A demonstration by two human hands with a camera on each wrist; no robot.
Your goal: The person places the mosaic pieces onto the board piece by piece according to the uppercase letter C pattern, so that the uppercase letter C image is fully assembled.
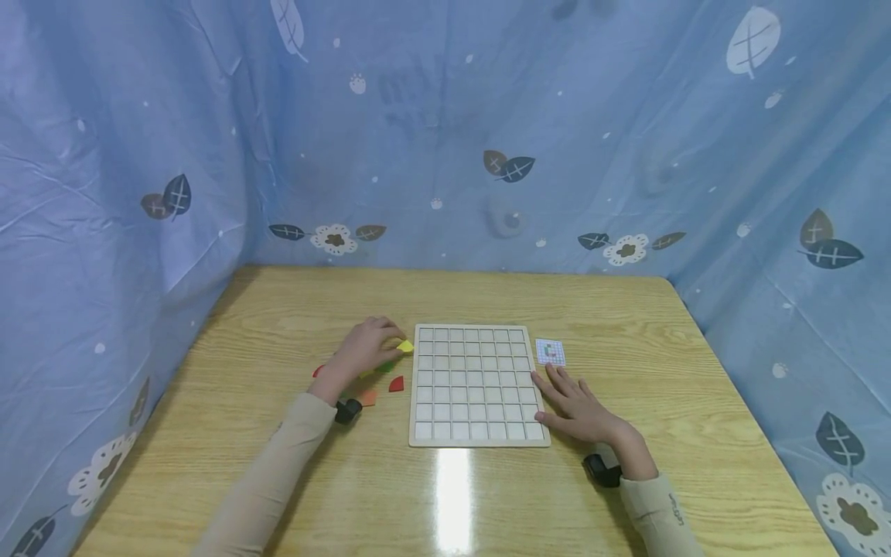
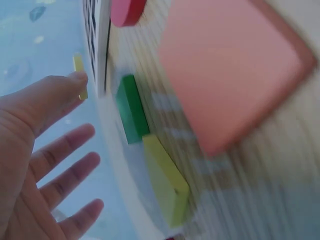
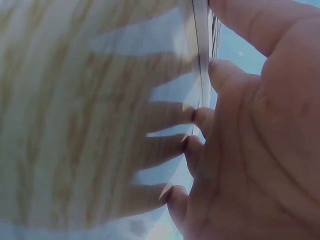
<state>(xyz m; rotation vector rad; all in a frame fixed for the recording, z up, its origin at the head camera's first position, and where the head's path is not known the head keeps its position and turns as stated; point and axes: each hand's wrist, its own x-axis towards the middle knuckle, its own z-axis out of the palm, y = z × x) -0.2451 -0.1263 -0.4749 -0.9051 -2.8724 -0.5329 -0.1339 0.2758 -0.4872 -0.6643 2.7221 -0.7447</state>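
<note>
My left hand (image 1: 365, 346) pinches a small yellow tile (image 1: 405, 346) between thumb and fingers, just off the left edge of a pale gridded board (image 1: 476, 379). In the left wrist view, this yellow tile (image 2: 83, 93) shows edge-on at the thumb tip, while the other fingers extend apart from it. My right hand (image 1: 578, 406) lies with spread fingers at the board's right edge, thumb and a fingertip touching the rim. From the right wrist, the fingertips of that hand (image 3: 270, 140) meet the tabletop. Beyond them is a small printed grid card (image 1: 551, 352).
Around the left hand lie a red quarter-round tile (image 1: 396, 384), an orange tile (image 1: 367, 398), a green tile (image 2: 132, 109), another yellow tile (image 2: 166, 180) and a partly hidden red one (image 1: 318, 371). A blue patterned curtain (image 1: 445, 116) encloses the wooden table (image 1: 334, 495).
</note>
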